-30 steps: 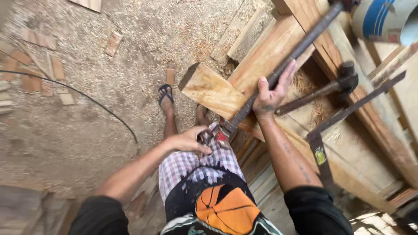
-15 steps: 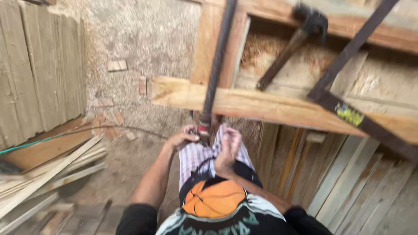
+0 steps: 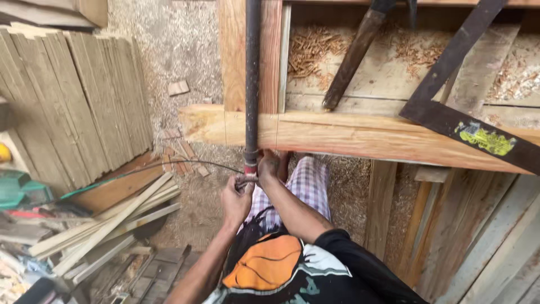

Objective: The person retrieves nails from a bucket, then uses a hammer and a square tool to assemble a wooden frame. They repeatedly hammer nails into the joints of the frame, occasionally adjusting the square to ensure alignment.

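A long dark bar clamp [image 3: 252, 79] runs down the middle of the view, lying over a pale beam [image 3: 349, 138] that crosses the bench [image 3: 360, 73]. Its near end, with a red collar, hangs just past the beam's front edge, above the person's lap. Both hands meet there. The left hand [image 3: 235, 200] is curled tight around the small metal handle at the clamp's end. The right hand [image 3: 269, 166] is closed on the bar just above it, beside the red collar, though the fingers are partly hidden and I cannot tell how firm that hold is.

The main risk, as I judge it, is a pinch: both hands sit close together at the screw, so a slip of the handle could trap a finger against the beam's edge. A clamp pulled askew could also skid off the beam and drop toward the person's legs. A thin dark cable [image 3: 185, 164] trails across the sawdust near the hands and could snag.

On the bench a steel square [image 3: 450, 84] lies across the boards. Its lower blade carries a torn yellow-green label [image 3: 485, 138], oblong and tilted. A hammer [image 3: 354, 56] rests to the left of the square, handle toward the beam. At the far left edge sits a green case [image 3: 16, 188], with something small and yellow [image 3: 4, 153] above it.
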